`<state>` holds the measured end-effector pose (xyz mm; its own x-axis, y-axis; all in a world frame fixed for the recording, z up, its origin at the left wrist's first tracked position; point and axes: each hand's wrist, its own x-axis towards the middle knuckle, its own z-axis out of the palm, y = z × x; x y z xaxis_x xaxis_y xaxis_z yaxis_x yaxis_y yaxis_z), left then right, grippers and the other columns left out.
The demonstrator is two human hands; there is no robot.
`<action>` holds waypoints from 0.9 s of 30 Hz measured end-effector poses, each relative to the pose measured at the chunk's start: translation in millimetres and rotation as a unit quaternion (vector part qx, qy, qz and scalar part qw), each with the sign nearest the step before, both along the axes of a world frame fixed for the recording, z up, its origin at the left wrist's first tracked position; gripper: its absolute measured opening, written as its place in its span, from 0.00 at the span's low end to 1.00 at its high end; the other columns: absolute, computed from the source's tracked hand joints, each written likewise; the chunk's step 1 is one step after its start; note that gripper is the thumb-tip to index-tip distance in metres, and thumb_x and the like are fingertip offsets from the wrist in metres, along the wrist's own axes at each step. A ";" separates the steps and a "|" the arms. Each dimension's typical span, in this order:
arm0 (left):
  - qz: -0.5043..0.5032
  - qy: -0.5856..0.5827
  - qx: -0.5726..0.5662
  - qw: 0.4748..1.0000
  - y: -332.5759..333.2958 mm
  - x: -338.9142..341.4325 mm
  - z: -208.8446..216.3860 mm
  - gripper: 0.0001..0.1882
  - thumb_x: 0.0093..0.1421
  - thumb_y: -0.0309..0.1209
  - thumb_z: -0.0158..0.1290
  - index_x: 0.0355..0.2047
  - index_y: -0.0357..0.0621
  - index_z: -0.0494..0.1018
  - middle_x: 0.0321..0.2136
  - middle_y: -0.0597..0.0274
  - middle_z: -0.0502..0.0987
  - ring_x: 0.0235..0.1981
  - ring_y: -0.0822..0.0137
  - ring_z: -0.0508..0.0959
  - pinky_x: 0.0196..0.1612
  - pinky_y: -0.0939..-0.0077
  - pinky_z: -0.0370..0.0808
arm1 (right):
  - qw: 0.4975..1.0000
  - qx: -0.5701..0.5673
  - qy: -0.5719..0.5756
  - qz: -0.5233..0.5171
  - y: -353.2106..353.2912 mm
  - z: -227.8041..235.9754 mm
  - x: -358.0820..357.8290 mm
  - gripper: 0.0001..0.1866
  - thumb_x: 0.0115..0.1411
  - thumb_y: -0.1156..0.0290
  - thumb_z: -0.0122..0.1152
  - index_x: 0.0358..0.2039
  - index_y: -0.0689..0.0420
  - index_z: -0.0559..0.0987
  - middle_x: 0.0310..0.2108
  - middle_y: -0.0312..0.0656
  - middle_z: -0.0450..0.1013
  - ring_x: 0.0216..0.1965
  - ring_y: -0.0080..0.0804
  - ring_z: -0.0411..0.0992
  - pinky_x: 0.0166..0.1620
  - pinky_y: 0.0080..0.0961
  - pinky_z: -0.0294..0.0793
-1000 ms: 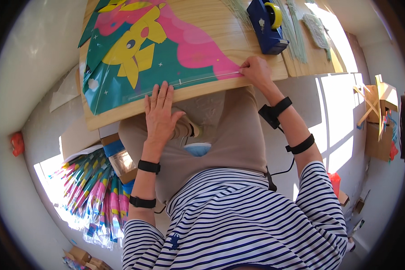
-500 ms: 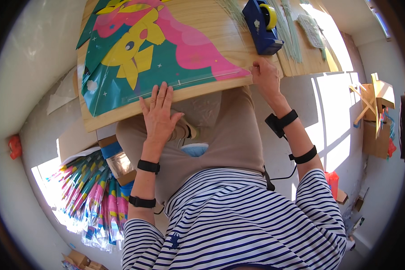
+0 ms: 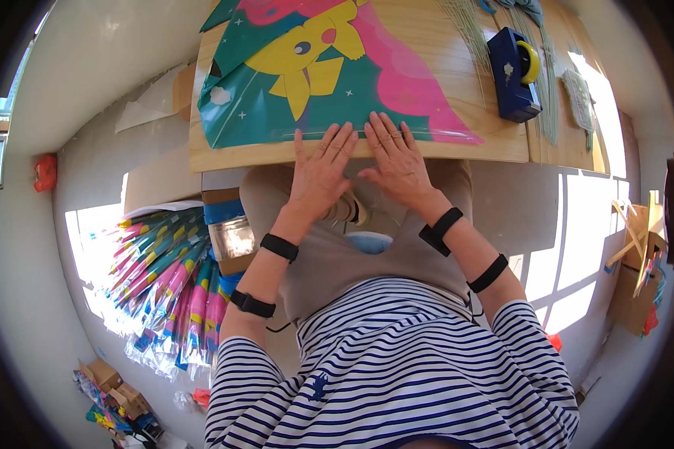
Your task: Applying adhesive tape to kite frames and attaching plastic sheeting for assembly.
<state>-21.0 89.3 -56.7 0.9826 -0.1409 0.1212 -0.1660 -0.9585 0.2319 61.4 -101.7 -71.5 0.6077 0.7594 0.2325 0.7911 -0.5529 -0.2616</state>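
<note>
A thin triangular printed sheet, kite-like [image 3: 262, 123], teal and pink with a yellow cartoon figure, lies on the wooden table [image 3: 502, 150]. Its straight lower side runs along the table's near edge. A slim pale rod [image 3: 359, 134] lies along that side, partly covered by my fingers. My left hand [image 3: 322, 170] rests flat on the border with fingers stretched out. Beside it, my right hand [image 3: 401, 170] also lies open, its fingertips on the sheet near the rod. Neither hand grips anything.
A blue tape dispenser [image 3: 511, 86] with a yellow roll stands on the table's right side. Bundles of thin pale sticks [image 3: 550, 105] and a clear package [image 3: 579, 97] lie beyond it. Left of my legs are a cardboard box [image 3: 236, 262] and a heap of wrapped colourful rolls [image 3: 180, 280].
My right hand has left the sheet's right corner and moved left, opening flat beside my left hand. My left hand has shifted a little right along the border. The view has turned leftward.
</note>
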 end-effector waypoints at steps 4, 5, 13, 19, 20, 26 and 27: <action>0.027 0.014 -0.004 1.000 39.5 -17.0 2.9 0.50 0.48 0.45 0.66 0.70 0.53 0.55 0.70 0.69 0.56 0.71 0.65 0.54 0.69 0.34 0.40 | 1.000 -0.012 -0.002 0.001 2.7 4.7 -0.6 0.47 0.54 0.48 0.65 0.67 0.61 0.60 0.71 0.48 0.51 0.72 0.42 0.48 0.71 0.47 0.47; 0.038 0.016 -0.006 0.999 50.2 -22.9 3.0 0.50 0.48 0.45 0.65 0.70 0.53 0.55 0.70 0.69 0.56 0.71 0.65 0.54 0.69 0.35 0.40 | 1.000 -0.015 -0.002 0.000 2.9 5.2 -1.0 0.47 0.54 0.48 0.65 0.67 0.61 0.60 0.71 0.48 0.51 0.72 0.43 0.48 0.71 0.46 0.47; 0.185 -0.010 0.039 0.982 98.9 -51.4 7.7 0.52 0.48 0.50 0.65 0.70 0.49 0.54 0.70 0.65 0.56 0.72 0.61 0.52 0.70 0.38 0.39 | 1.000 0.006 0.002 -0.004 -0.1 -0.3 0.0 0.48 0.52 0.49 0.67 0.67 0.61 0.60 0.71 0.47 0.52 0.72 0.43 0.48 0.71 0.47 0.47; 0.074 -0.008 0.011 0.997 23.4 -18.1 9.2 0.51 0.47 0.51 0.65 0.68 0.48 0.57 0.70 0.63 0.56 0.71 0.59 0.53 0.71 0.42 0.40 | 1.000 0.021 -0.003 0.003 -0.8 -4.9 1.9 0.48 0.53 0.47 0.65 0.67 0.62 0.59 0.70 0.49 0.52 0.72 0.44 0.48 0.71 0.47 0.46; 0.077 0.001 0.008 0.997 19.5 -16.1 6.2 0.50 0.47 0.50 0.65 0.68 0.48 0.57 0.70 0.64 0.56 0.71 0.60 0.53 0.71 0.42 0.40 | 1.000 0.028 0.002 0.003 -4.6 -5.2 1.8 0.48 0.54 0.47 0.64 0.67 0.62 0.59 0.70 0.50 0.52 0.72 0.44 0.48 0.71 0.47 0.46; 0.083 0.030 -0.007 0.996 12.8 -15.6 11.6 0.49 0.47 0.41 0.68 0.68 0.49 0.58 0.70 0.63 0.57 0.71 0.61 0.54 0.71 0.43 0.40 | 0.992 0.032 -0.011 -0.122 -62.6 -5.7 2.3 0.45 0.59 0.43 0.56 0.68 0.61 0.58 0.70 0.49 0.52 0.72 0.44 0.48 0.71 0.50 0.43; 0.085 0.033 -0.004 0.996 12.4 -15.5 12.8 0.49 0.47 0.40 0.68 0.68 0.49 0.58 0.70 0.63 0.57 0.71 0.61 0.54 0.71 0.43 0.40 | 0.988 0.016 -0.017 -0.152 -76.4 -4.4 3.1 0.45 0.59 0.42 0.56 0.68 0.61 0.58 0.70 0.49 0.52 0.72 0.43 0.48 0.71 0.51 0.43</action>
<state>-36.6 101.7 -43.9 0.9980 0.0284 0.0561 0.0138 -0.9694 0.2450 64.6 -178.1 -75.8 0.7984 0.5341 0.2781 0.5977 -0.7588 -0.2589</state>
